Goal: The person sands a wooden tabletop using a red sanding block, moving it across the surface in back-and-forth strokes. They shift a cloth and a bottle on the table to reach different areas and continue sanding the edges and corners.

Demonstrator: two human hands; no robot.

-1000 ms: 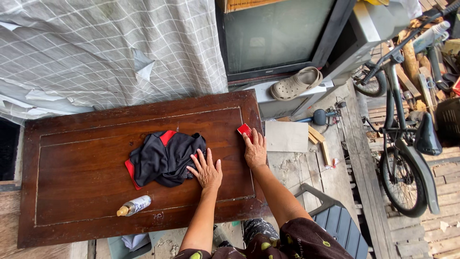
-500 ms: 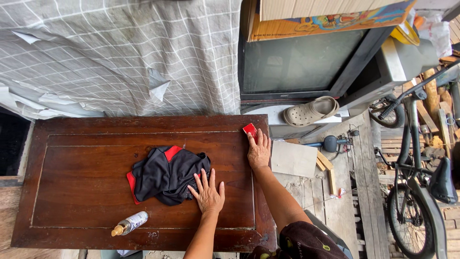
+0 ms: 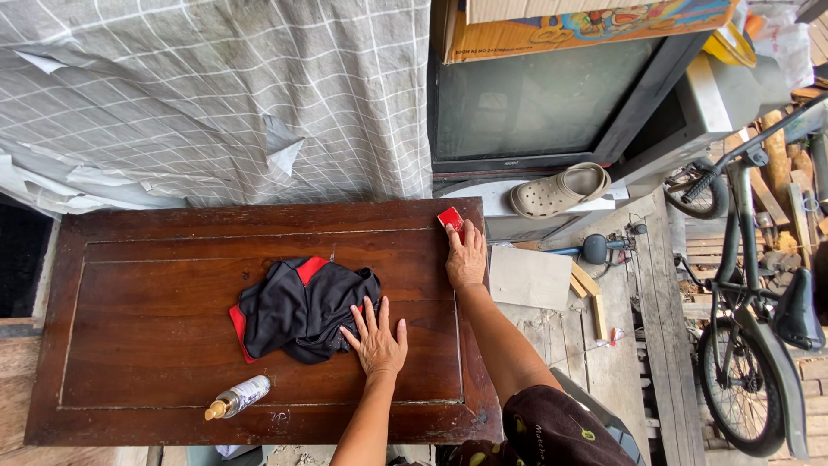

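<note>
**Red pad at the far corner of the wooden panel**

Here the small red pad (image 3: pixel 451 219) sits at the far right corner of the dark wooden panel (image 3: pixel 155 328), on its raised border. The right hand (image 3: pixel 467 257) lies on top of it, fingers curled over its near edge and pressing it to the wood. The left hand (image 3: pixel 377 339) is spread flat and wide on the panel's recessed middle, holding nothing, its fingertips touching the edge of a crumpled black-and-red cloth (image 3: pixel 297 309). Judging from this, rubbing the border well calls for even pressure along the grain, with the flat left palm kept down so the panel does not shift. A small spray bottle (image 3: pixel 239 397) lies on its side near the front edge, well apart from both hands. Beyond the panel stand an old television (image 3: pixel 543 103), a beige clog (image 3: pixel 559 190) and a bicycle (image 3: pixel 750 328).
</note>
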